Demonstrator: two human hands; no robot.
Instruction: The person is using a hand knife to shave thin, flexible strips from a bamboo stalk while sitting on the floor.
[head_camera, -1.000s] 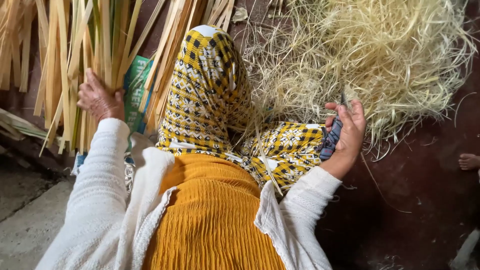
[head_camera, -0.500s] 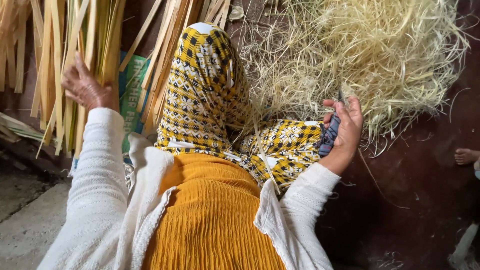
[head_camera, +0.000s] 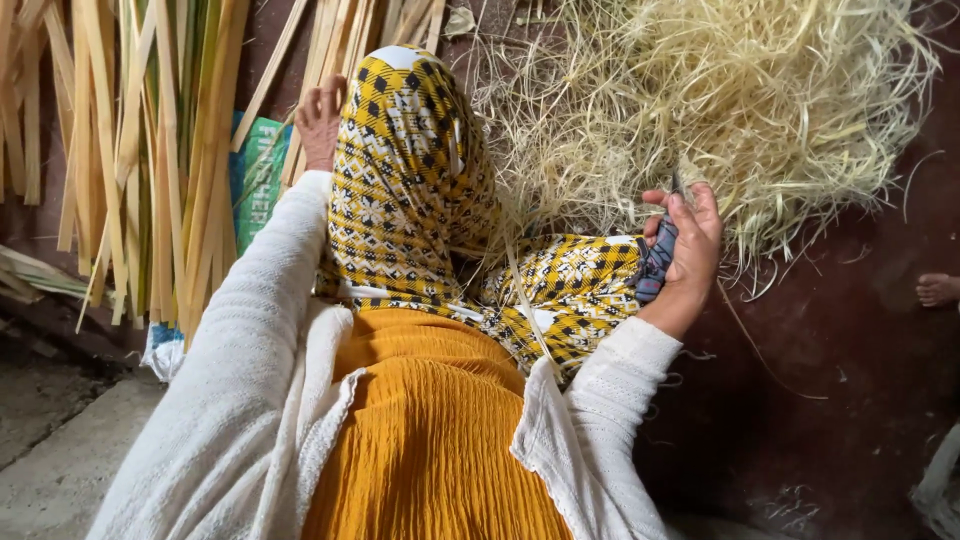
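My left hand (head_camera: 320, 120) reaches forward beside my raised knee, which is draped in a yellow and black patterned cloth (head_camera: 410, 190). Its fingers rest against the long flat pale strips (head_camera: 180, 150) leaning there; whether they grip one is hidden. My right hand (head_camera: 688, 250) is held up at the right, closed around a small dark blade with a blue-grey cloth-wrapped handle (head_camera: 660, 255). It sits at the near edge of a big heap of thin straw-like shavings (head_camera: 740, 100). One thin strip (head_camera: 530, 310) lies across my lap.
A green and blue printed bag (head_camera: 260, 180) lies behind the strips. More flat strips (head_camera: 30, 110) stand at the far left. The floor is dark red (head_camera: 830, 400), with a grey concrete step (head_camera: 50, 460) at bottom left. Another person's bare foot (head_camera: 938, 290) shows at the right edge.
My left hand has left the bundle of strips at the left and moved right, up against my knee. My right hand has stayed almost still with the blade.
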